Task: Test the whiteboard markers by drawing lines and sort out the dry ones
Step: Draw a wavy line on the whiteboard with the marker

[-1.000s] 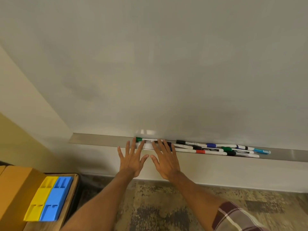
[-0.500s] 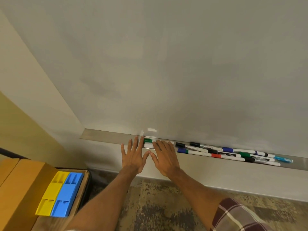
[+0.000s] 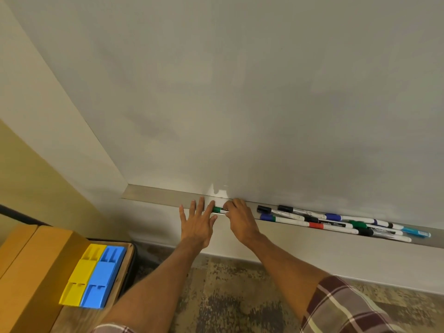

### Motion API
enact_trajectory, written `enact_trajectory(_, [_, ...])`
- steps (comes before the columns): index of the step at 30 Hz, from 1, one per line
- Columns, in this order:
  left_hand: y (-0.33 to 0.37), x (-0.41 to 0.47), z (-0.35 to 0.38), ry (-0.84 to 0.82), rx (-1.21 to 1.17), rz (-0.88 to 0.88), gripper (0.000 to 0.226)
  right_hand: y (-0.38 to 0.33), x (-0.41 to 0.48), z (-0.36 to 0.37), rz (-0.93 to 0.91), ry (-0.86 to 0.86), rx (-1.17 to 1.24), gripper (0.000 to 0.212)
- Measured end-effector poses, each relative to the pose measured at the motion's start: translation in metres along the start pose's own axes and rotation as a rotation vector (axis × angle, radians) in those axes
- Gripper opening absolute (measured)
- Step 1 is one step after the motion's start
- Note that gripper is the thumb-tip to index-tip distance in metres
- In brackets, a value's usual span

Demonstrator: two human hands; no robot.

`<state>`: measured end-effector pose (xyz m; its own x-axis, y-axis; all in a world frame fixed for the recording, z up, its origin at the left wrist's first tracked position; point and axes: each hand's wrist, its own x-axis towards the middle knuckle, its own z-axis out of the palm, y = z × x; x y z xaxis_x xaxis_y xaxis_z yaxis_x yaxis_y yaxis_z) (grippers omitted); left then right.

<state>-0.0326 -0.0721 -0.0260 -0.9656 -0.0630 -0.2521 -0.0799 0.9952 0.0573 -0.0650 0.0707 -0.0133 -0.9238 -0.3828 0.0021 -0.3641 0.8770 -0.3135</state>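
Note:
A blank whiteboard (image 3: 240,92) fills the upper view, with a metal ledge (image 3: 153,197) along its bottom edge. A green-capped marker (image 3: 218,209) lies on the ledge between my hands. My right hand (image 3: 240,218) has its fingers curled over the marker's white barrel. My left hand (image 3: 198,219) is spread flat, its fingertips touching the ledge beside the green cap. Several more markers (image 3: 336,221) with black, blue, red, green and teal caps lie in a loose row along the ledge to the right.
A yellow tray (image 3: 78,277) and a blue tray (image 3: 102,280) with compartments sit side by side on a wooden surface at lower left, next to a tan box (image 3: 28,272). Patterned carpet (image 3: 228,296) lies below the wall.
My view has shifted left, so the ledge sits further right. My right hand's fingers went from flat to curled over the green-capped marker. My left hand stays spread at the ledge.

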Motion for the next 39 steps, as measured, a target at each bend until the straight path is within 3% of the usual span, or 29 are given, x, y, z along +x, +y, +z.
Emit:
enact_trajectory(7, [0.014, -0.009, -0.022, 0.132, -0.049, 0.134, 0.028, 0.014, -0.017, -0.015, -0.124, 0.054, -0.037, 0.029])
enact_trajectory(12, [0.038, -0.016, -0.032, 0.220, 0.030, 0.314, 0.028, 0.026, -0.029, -0.037, -0.159, 0.041, -0.040, 0.032])
enact_trajectory(22, [0.086, -0.023, -0.056, 0.374, 0.087, 0.497, 0.025, 0.068, -0.059, -0.084, -0.178, 0.006, -0.136, 0.030])
enact_trajectory(26, [0.106, -0.025, -0.066, 0.397, 0.101, 0.508, 0.022, 0.090, -0.079, -0.105, -0.138, 0.076, -0.263, 0.028])
enact_trajectory(29, [0.118, -0.026, -0.068, 0.412, 0.110, 0.512, 0.018, 0.098, -0.093, -0.121, -0.070, 0.122, -0.108, 0.037])
enact_trajectory(31, [0.126, -0.027, -0.068, 0.487, 0.080, 0.507, 0.021, 0.105, -0.101, -0.133, 0.009, 0.176, 0.056, 0.037])
enact_trajectory(34, [0.144, -0.027, -0.076, 0.604, 0.054, 0.515, 0.034, 0.120, -0.109, -0.152, 0.052, 0.221, 0.102, 0.019])
enact_trajectory(39, [0.179, -0.034, -0.102, 0.703, 0.013, 0.525, 0.050, 0.135, -0.114, -0.190, 0.021, 0.334, 0.174, 0.026])
